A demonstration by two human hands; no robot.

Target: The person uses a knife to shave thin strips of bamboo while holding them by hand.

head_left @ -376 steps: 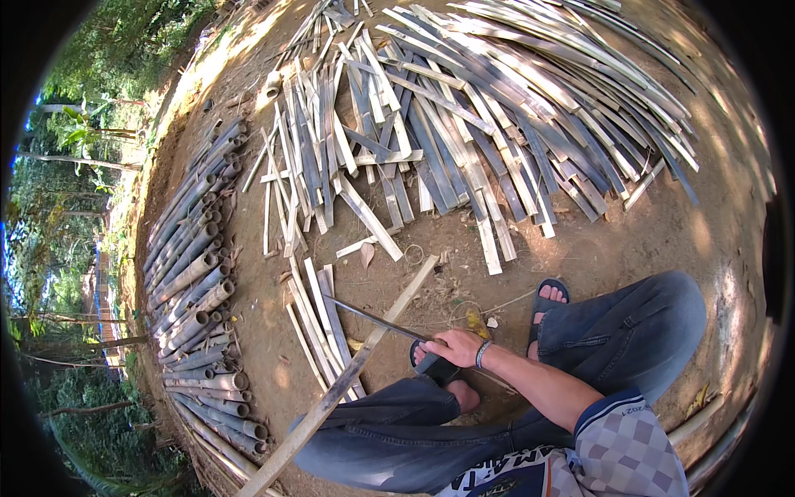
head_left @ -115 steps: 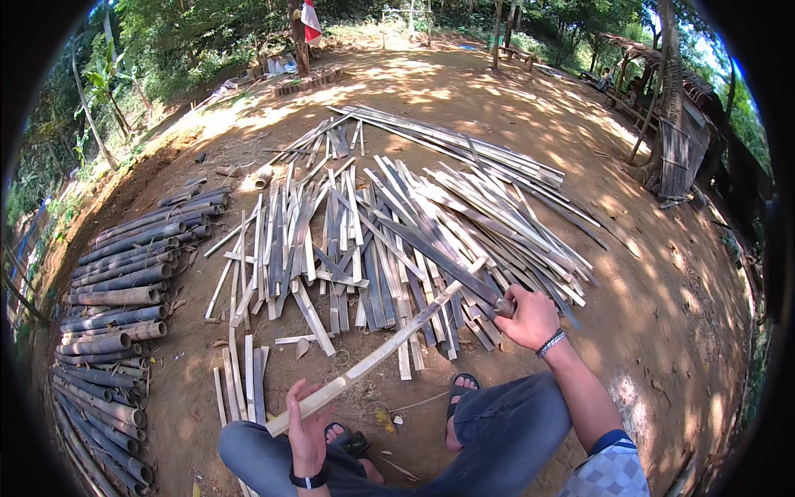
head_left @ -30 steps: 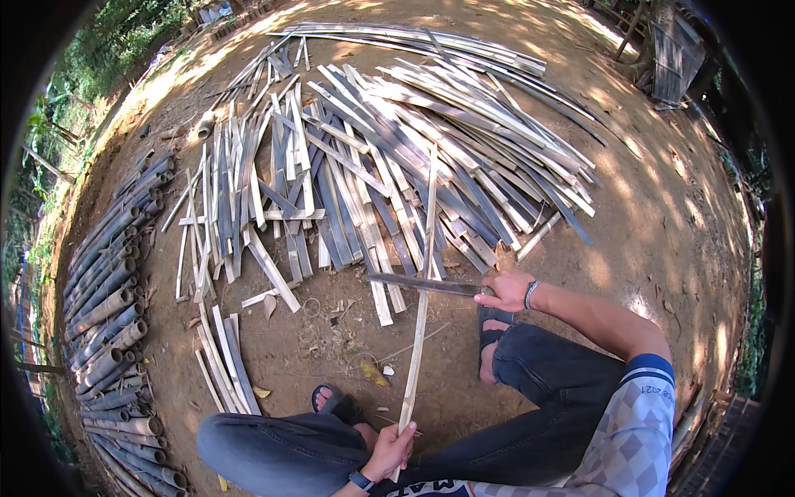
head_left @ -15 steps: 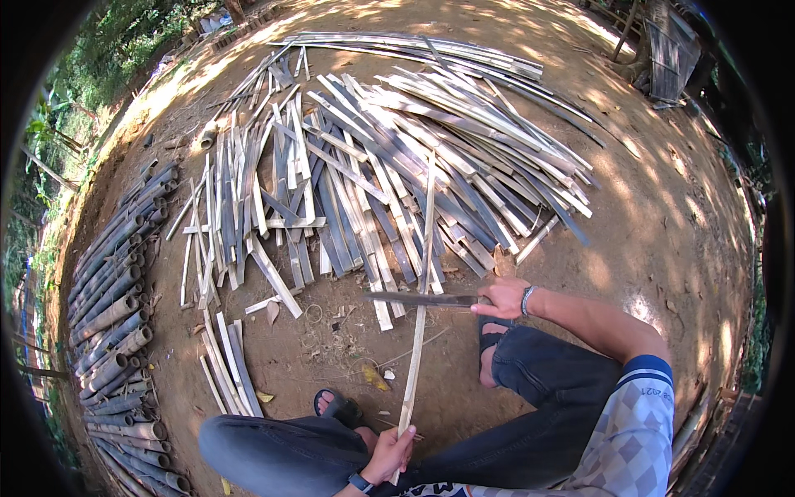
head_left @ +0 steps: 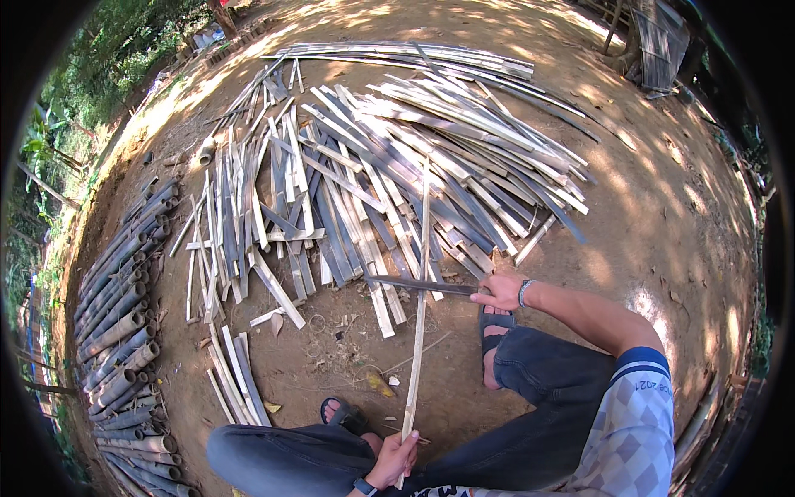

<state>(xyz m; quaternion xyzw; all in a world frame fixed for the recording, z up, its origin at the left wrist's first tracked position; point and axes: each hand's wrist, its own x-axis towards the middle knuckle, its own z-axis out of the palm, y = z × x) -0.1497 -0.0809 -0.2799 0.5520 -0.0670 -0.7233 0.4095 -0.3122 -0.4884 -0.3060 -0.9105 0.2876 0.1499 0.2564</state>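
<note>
A long pale bamboo strip (head_left: 414,356) runs away from me, its far end over a heap of split bamboo. My left hand (head_left: 393,460), a dark watch on its wrist, is closed round the strip's near end. In my right hand (head_left: 501,288) is the handle of a machete (head_left: 414,284), which points left. The dark blade lies across the strip around its middle, seemingly against it; whether it cuts in cannot be told.
Ahead spreads the heap of bamboo slats (head_left: 348,182), pale and dark. A smaller bunch of slats (head_left: 236,377) lies by my left knee. Dark bamboo poles (head_left: 124,331) are stacked along the left. My sandalled feet rest on bare soil (head_left: 323,331) with chips and leaves.
The view has shifted slightly. The machete's tip has swung a little away from me, so the blade slants more. Both hands keep their hold.
</note>
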